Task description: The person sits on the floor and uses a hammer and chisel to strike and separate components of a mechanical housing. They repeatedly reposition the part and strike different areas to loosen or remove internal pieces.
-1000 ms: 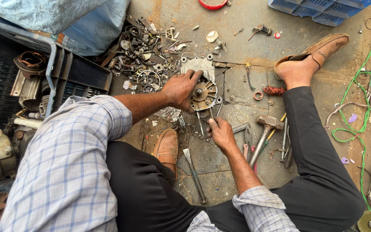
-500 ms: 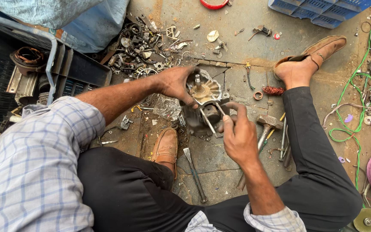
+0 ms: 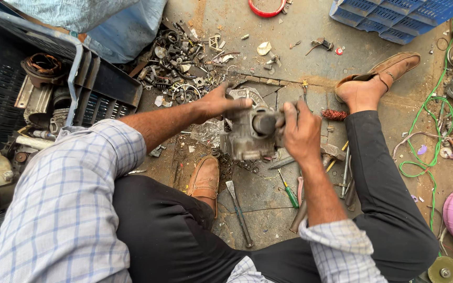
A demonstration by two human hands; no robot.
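Holding grey cast-metal motor housing [image 3: 251, 133] lifted above cracked concrete floor [image 3: 268, 204], between knees. Head view: housing off floor, still in one piece; no part seen separated from it. Left hand [image 3: 217, 102] grip closed on housing's far side. Right hand [image 3: 300, 131] grip wrapped around dark round shaft end. Green-handled screwdriver [image 3: 289, 195], flat steel chisel [image 3: 238, 212] lie unused below.
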